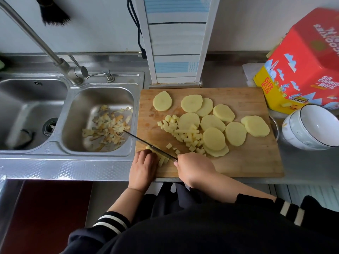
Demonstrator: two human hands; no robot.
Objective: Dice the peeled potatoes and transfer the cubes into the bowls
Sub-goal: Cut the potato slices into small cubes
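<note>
Bamboo cutting board [247, 162] sits just right of the sink [102, 153], prob. so scraps go straight in; peelings [107, 127] lie in the near basin. Right hand [194, 169] grips the knife [146, 143], fingers curled round the handle, blade running diagonally w/ its tip out over the sink edge. Left hand [144, 165] has fingers curled down onto a batch of potato strips [162, 159] at the board's front-left corner, pinning them so the blade can cross-cut into cubes; knuckles sit just beside the blade, which looks like a guide but also the main risk.

Potato slices [212, 123], approx. nine or ten rounds, fan across the board's middle & right, some overlapping, waiting their turn. Diced cubes [183, 132] are heaped between the slices and the hands, pushed aside to keep the cutting spot free. White bowl [311, 129] stands off the board's right edge, w/ what looks like a second one nested beneath; no cubes visible inside, so transfer not yet begun.

Red-and-yellow box [300, 66] behind the bowl reads "Gift Cookies" on two faces; other print too blurred to read.
</note>
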